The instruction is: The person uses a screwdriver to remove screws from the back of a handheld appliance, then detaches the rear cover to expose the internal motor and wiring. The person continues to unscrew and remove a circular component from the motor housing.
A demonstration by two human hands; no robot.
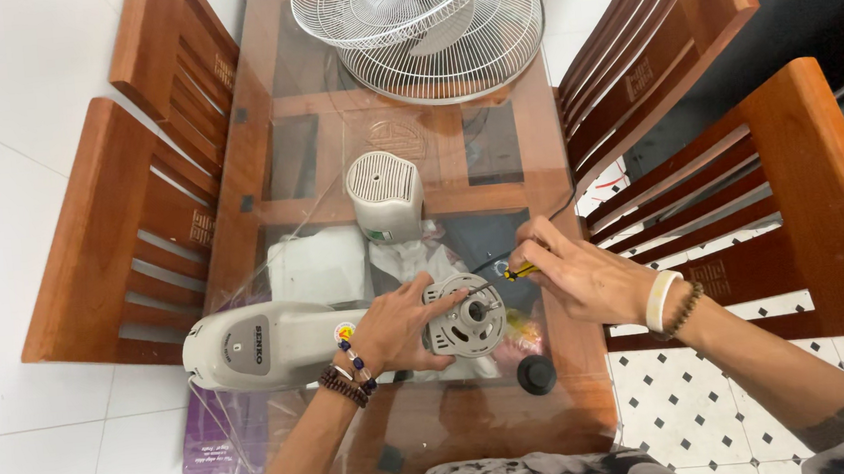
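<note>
A grey fan body (270,347) lies on its side on the glass-topped wooden table (285,157). Its round motor face (466,316) points right. My left hand (399,324) grips the motor housing just behind that face, wrist wearing bead bracelets. My right hand (576,275) holds a small screwdriver with a yellow and black handle (519,271), its tip at the upper edge of the motor face. A grey vented rear motor cover (385,195) stands loose behind the fan body.
Two white wire fan guards (426,26) are stacked at the table's far end. A black round knob (536,374) lies near the front edge. White cloth or paper (319,265) sits under the fan. Wooden chairs (130,230) flank both sides.
</note>
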